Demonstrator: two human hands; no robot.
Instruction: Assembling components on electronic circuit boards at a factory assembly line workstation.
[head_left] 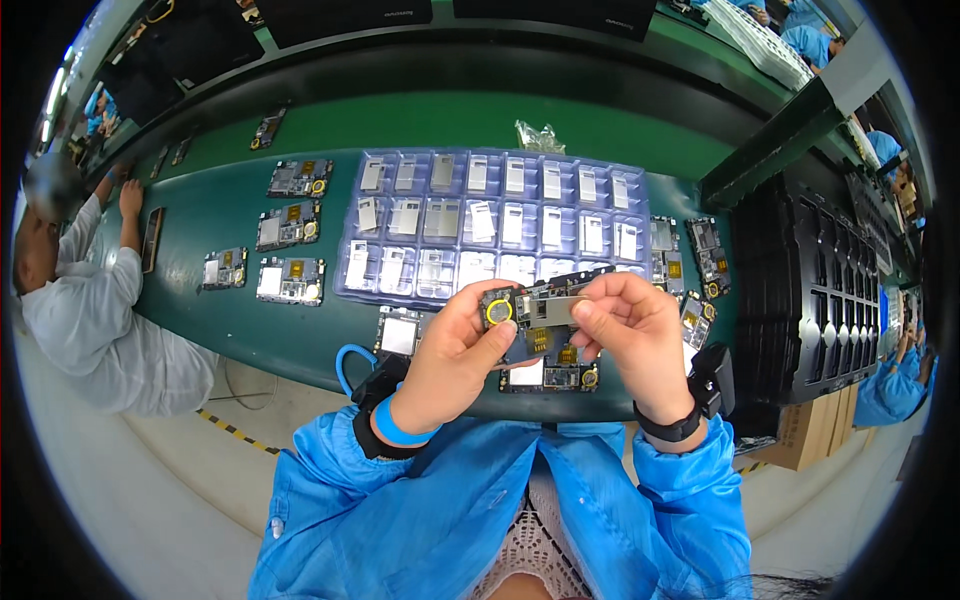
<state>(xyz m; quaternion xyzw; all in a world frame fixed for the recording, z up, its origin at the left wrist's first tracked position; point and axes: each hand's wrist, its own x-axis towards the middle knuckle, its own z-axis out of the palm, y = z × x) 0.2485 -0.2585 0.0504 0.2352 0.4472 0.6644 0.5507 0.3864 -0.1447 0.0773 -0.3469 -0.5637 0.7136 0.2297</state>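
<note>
While the left hand (452,345) grips the board (515,300) by its left end, thumb close to the yellow-rimmed disc (498,309), the right hand (635,325) pinches the plate (553,312) by its right end between thumb and fingers. The plate sits in front of the board, near the tray (346,262); contact between plate and board cannot be confirmed. Caution: because the pinch covers only one end, the plate may slip and fall onto the lower board (580,378). Tilting the plate may scrape components. Excess thumb pressure may stress the disc. A sweeping left arm may snag the blue cord (342,368).
</note>
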